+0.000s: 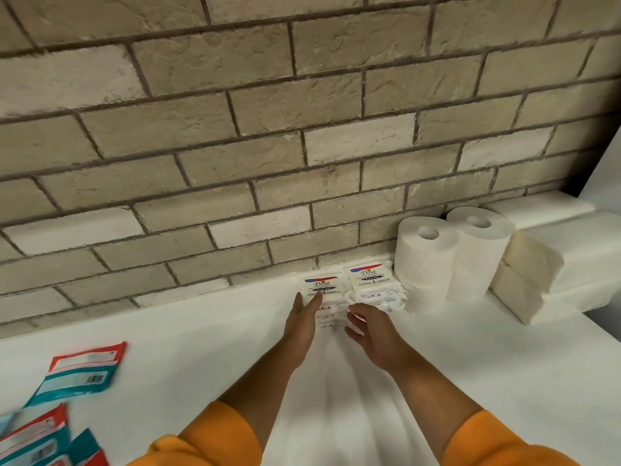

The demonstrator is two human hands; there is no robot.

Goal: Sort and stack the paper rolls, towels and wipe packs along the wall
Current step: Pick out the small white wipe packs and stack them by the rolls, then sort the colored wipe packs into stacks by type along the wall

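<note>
Two stacks of white wipe packs stand against the brick wall: a left stack (pixel 331 297) and a right stack (pixel 371 280). My left hand (pixel 302 319) lies flat against the left stack's left side, fingers straight. My right hand (pixel 373 331) hovers open just in front of the stacks, touching nothing that I can tell. To the right, white paper rolls (pixel 426 260) stand stacked two high in two columns. Beyond them lie folded cream towels (pixel 529 274), also stacked.
Several red-and-teal wipe packs (pixel 84 371) lie scattered at the lower left of the white counter (pixel 470 364). The brick wall (pixel 268 146) backs the counter. A white raised ledge (pixel 584 240) sits at the far right behind the towels.
</note>
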